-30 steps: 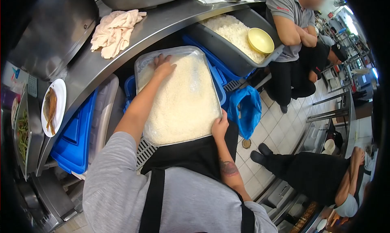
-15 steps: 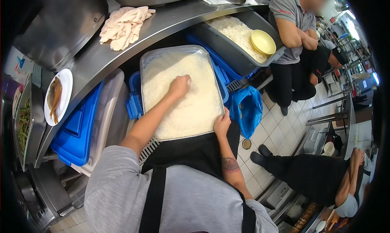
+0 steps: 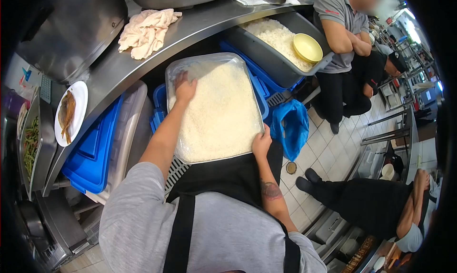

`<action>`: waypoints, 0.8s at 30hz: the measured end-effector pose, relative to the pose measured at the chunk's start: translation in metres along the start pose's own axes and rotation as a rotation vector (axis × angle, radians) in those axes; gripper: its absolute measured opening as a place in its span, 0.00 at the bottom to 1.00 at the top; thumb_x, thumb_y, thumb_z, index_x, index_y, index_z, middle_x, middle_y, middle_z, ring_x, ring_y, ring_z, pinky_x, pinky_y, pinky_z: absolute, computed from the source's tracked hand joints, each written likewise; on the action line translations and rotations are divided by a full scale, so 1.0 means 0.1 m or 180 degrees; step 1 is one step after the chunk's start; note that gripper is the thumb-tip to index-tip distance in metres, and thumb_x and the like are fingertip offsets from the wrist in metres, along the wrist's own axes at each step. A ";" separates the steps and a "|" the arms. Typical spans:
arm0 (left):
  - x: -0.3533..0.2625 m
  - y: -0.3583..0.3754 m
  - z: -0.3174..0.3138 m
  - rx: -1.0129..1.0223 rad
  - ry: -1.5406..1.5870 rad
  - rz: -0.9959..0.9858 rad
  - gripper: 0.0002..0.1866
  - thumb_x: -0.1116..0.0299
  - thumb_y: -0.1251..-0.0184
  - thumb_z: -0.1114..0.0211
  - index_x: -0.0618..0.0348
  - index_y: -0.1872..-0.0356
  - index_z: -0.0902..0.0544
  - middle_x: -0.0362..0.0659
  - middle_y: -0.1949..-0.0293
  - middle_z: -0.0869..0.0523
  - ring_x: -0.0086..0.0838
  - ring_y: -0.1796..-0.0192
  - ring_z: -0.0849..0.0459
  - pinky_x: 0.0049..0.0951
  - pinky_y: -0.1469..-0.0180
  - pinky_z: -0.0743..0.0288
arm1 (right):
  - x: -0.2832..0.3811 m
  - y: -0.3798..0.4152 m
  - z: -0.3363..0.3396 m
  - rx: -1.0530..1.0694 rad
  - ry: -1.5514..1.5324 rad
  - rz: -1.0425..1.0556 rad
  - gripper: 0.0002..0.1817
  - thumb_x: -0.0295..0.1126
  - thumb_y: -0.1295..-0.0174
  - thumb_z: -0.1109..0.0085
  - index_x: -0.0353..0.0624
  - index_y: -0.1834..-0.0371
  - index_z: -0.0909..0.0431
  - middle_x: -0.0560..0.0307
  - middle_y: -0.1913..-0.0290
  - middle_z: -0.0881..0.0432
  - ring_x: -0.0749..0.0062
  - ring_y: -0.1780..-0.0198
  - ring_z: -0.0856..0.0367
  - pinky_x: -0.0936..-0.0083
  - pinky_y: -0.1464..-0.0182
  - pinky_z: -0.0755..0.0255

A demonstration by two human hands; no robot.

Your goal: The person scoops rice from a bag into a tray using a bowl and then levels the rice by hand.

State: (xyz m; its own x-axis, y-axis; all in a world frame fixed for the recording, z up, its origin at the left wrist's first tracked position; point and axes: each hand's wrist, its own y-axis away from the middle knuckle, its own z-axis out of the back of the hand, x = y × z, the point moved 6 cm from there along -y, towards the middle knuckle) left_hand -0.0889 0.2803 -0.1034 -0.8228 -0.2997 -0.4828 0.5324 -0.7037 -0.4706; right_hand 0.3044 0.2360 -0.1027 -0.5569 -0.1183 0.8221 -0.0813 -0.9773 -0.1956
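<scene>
In front of my lap is a rectangular metal tray (image 3: 207, 58) spread with pale grains that look like rice (image 3: 219, 116). My left hand (image 3: 184, 86) lies at the tray's upper left, fingers apart, touching the tray surface and the edge of the grains. With my right hand (image 3: 262, 142) I grip the tray's lower right rim. Around the upper left corner the layer of grains is thin and the tray bottom shows through.
Behind the tray a grey tub (image 3: 278, 35) holds white rice with a yellow bowl (image 3: 307, 48) on it. A blue bag (image 3: 290, 130) hangs at the right. On the steel counter are a cloth (image 3: 148, 33) and a fish on a plate (image 3: 80, 97). Co-workers stand at the right.
My left hand has moved from a closed grip over the middle of the grains to the tray's upper left, and its fingers have spread. My right hand stays on the rim.
</scene>
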 end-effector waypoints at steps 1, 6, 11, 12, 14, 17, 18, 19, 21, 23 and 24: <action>-0.08 0.04 -0.02 0.0007 -0.0003 0.0006 0.28 0.59 0.43 0.34 0.65 0.44 0.25 0.53 0.39 0.27 0.48 0.34 0.34 0.43 0.34 0.37 | 0.03 0.00 0.02 0.0007 0.0003 -0.0005 0.22 0.21 0.45 0.58 0.38 0.46 0.26 0.31 0.61 0.19 0.41 0.57 0.19 0.56 0.53 0.27; -0.77 0.44 0.09 0.1145 0.1092 -0.0713 0.20 0.62 0.46 0.32 0.61 0.53 0.18 0.52 0.49 0.21 0.47 0.41 0.26 0.41 0.39 0.33 | 0.04 0.01 0.02 0.0016 -0.0080 -0.0083 0.22 0.22 0.45 0.58 0.39 0.47 0.25 0.31 0.61 0.19 0.40 0.57 0.19 0.56 0.52 0.27; -1.08 0.91 0.32 0.1646 0.0329 -0.0412 0.16 0.68 0.47 0.33 0.56 0.56 0.17 0.50 0.60 0.20 0.45 0.51 0.22 0.41 0.48 0.28 | 0.00 0.01 0.01 -0.0042 -0.0063 0.0014 0.21 0.21 0.45 0.57 0.39 0.47 0.26 0.32 0.62 0.19 0.40 0.58 0.18 0.55 0.54 0.27; -1.04 0.92 0.29 0.1765 0.0491 -0.0346 0.14 0.70 0.47 0.34 0.55 0.57 0.18 0.51 0.58 0.18 0.47 0.53 0.20 0.41 0.50 0.26 | 0.00 0.01 0.01 -0.0037 -0.0031 -0.0004 0.21 0.21 0.45 0.57 0.39 0.47 0.26 0.32 0.62 0.19 0.40 0.58 0.19 0.55 0.54 0.27; -0.94 0.85 0.26 0.1832 0.0515 -0.0079 0.14 0.70 0.47 0.34 0.55 0.57 0.18 0.52 0.58 0.17 0.48 0.53 0.19 0.41 0.50 0.26 | 0.00 0.01 0.01 -0.0021 -0.0049 0.0000 0.21 0.21 0.45 0.57 0.39 0.47 0.26 0.32 0.62 0.19 0.39 0.57 0.19 0.55 0.53 0.27; -0.92 0.59 0.38 0.1714 0.0624 0.0316 0.15 0.69 0.46 0.34 0.56 0.55 0.18 0.54 0.57 0.16 0.49 0.53 0.18 0.41 0.49 0.25 | 0.00 0.01 0.02 -0.0063 -0.0039 0.0071 0.21 0.22 0.45 0.56 0.39 0.47 0.26 0.32 0.61 0.19 0.39 0.57 0.19 0.54 0.53 0.27; -0.91 0.49 0.49 0.1519 0.0695 0.0467 0.16 0.69 0.46 0.34 0.56 0.54 0.19 0.55 0.57 0.15 0.49 0.52 0.18 0.42 0.49 0.26 | 0.01 0.01 0.02 -0.0095 -0.0021 0.0147 0.20 0.22 0.45 0.56 0.39 0.47 0.26 0.32 0.61 0.19 0.39 0.56 0.20 0.54 0.52 0.28; -0.89 0.42 0.55 0.1526 0.0675 0.0464 0.16 0.69 0.46 0.34 0.56 0.54 0.19 0.55 0.57 0.15 0.49 0.52 0.18 0.42 0.49 0.26 | 0.01 0.01 0.02 -0.0091 -0.0034 0.0132 0.20 0.22 0.45 0.56 0.39 0.47 0.26 0.32 0.61 0.19 0.39 0.56 0.20 0.54 0.52 0.28; -0.97 0.29 0.78 0.1106 0.0987 -0.0218 0.19 0.66 0.46 0.32 0.58 0.52 0.20 0.54 0.56 0.16 0.49 0.51 0.18 0.40 0.48 0.26 | -0.01 0.01 0.01 -0.0045 -0.0048 0.0021 0.20 0.22 0.45 0.56 0.39 0.48 0.26 0.32 0.61 0.19 0.38 0.56 0.20 0.54 0.52 0.28; -0.97 0.31 0.87 0.1296 0.0904 -0.0213 0.21 0.64 0.45 0.32 0.59 0.50 0.21 0.53 0.50 0.18 0.49 0.47 0.20 0.39 0.45 0.28 | 0.00 0.02 0.02 -0.0044 -0.0064 -0.0015 0.20 0.22 0.45 0.56 0.39 0.48 0.26 0.32 0.61 0.19 0.39 0.56 0.20 0.54 0.52 0.28; -0.98 0.38 0.90 0.1356 0.0653 -0.0374 0.22 0.63 0.46 0.31 0.58 0.49 0.21 0.53 0.47 0.19 0.48 0.44 0.22 0.38 0.43 0.29 | -0.01 0.01 0.02 -0.0059 -0.0063 0.0001 0.20 0.22 0.45 0.56 0.39 0.48 0.26 0.32 0.61 0.19 0.39 0.56 0.20 0.54 0.52 0.28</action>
State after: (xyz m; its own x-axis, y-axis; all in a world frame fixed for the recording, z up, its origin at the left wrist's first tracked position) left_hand -0.0060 0.2250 -0.0080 -0.7936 -0.0993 -0.6002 0.2742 -0.9391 -0.2072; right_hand 0.3060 0.2344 -0.1025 -0.5405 -0.1221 0.8325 -0.0967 -0.9739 -0.2056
